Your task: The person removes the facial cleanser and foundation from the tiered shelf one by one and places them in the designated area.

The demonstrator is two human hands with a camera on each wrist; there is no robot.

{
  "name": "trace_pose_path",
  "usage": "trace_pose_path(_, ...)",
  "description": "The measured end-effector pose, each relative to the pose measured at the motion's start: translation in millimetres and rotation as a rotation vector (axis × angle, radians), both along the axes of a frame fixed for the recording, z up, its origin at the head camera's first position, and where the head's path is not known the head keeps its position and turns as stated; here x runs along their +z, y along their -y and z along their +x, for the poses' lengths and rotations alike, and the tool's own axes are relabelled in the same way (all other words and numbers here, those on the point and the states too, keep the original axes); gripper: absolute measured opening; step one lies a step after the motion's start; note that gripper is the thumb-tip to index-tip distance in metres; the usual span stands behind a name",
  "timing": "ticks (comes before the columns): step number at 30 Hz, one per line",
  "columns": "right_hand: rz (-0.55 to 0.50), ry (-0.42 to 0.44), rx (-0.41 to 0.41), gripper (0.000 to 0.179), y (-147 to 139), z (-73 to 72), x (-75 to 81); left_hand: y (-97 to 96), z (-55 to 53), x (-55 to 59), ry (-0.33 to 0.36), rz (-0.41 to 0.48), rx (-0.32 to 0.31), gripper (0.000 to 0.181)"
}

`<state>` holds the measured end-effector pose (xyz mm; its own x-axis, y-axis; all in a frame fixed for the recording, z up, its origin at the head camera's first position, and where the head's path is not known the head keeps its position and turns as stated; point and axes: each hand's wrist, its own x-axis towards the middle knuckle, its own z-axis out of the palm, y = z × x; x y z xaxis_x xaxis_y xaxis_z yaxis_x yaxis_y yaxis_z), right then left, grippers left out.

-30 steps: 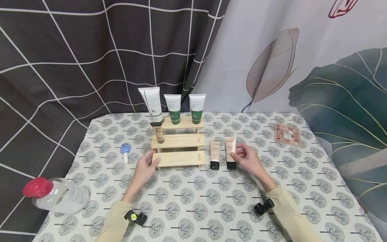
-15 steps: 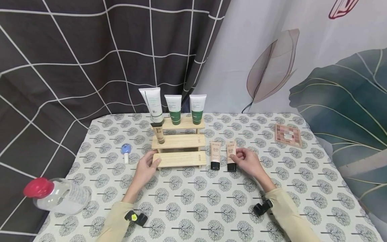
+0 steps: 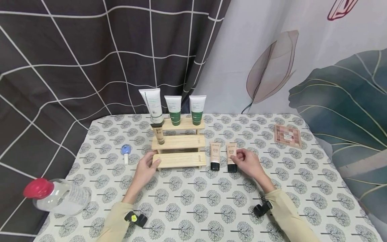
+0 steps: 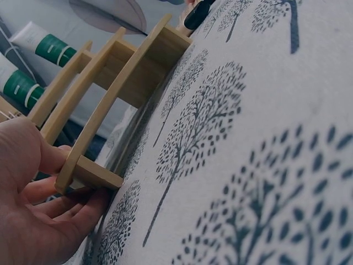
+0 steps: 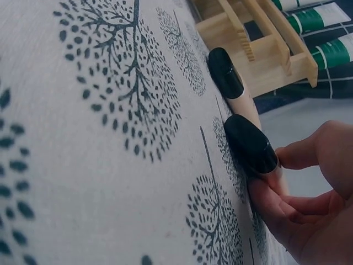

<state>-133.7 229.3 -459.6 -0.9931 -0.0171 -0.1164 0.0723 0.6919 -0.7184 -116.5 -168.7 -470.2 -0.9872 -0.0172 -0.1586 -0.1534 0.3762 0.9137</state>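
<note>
My left hand [image 3: 146,168] grips the left end of the lowest step of a three-step wooden stand [image 3: 181,159], thumb on top and fingers beneath, as the left wrist view shows. My right hand [image 3: 247,162] pinches a pink BB cream tube [image 3: 231,151] with a black cap between thumb and fingers; it lies on the cloth. A second BB cream tube [image 3: 215,152] lies beside it, nearer the stand. On the top step stand a large white tube [image 3: 153,106] and two white-and-green tubes [image 3: 174,111]. A small beige tube [image 3: 158,133] with a dark end stands on the middle step.
A pink makeup palette [image 3: 288,135] lies at the back right of the tree-print cloth [image 3: 193,195]. On the left are a blue-and-white small item [image 3: 125,153] and a clear bottle [image 3: 65,196] with a red top. Curtains hang behind the table.
The right hand has lowered the right BB cream tube from a raised tilt and drawn it slightly toward me, so it lies flat. The left hand has kept its hold on the stand.
</note>
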Motion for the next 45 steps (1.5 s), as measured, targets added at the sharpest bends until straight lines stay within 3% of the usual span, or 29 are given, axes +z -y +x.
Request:
trace_pose_path(13,0.028,-0.054,0.006,0.044,-6,0.6,0.4,-1.1,0.2,1.9,-0.002,-0.014,0.001,0.051)
trace_pose_path(19,-0.015,-0.148,-0.005,0.039,-6,-3.5,16.5,-1.1,0.3,1.8,0.000,-0.015,0.000,0.051)
trace_pose_path(24,-0.095,-0.154,0.009,0.041,1,-11.7,34.9,-0.8,0.9,0.8,0.006,-0.007,0.003,0.050)
trace_pose_path(29,-0.154,-0.126,0.039,0.040,17,-20.6,49.8,-1.0,0.7,0.2,0.000,-0.006,0.001,0.050)
trace_pose_path(45,-0.347,-0.161,0.204,0.031,95,-36.1,90.5,-1.1,0.7,0.0,-0.002,-0.009,0.006,0.049)
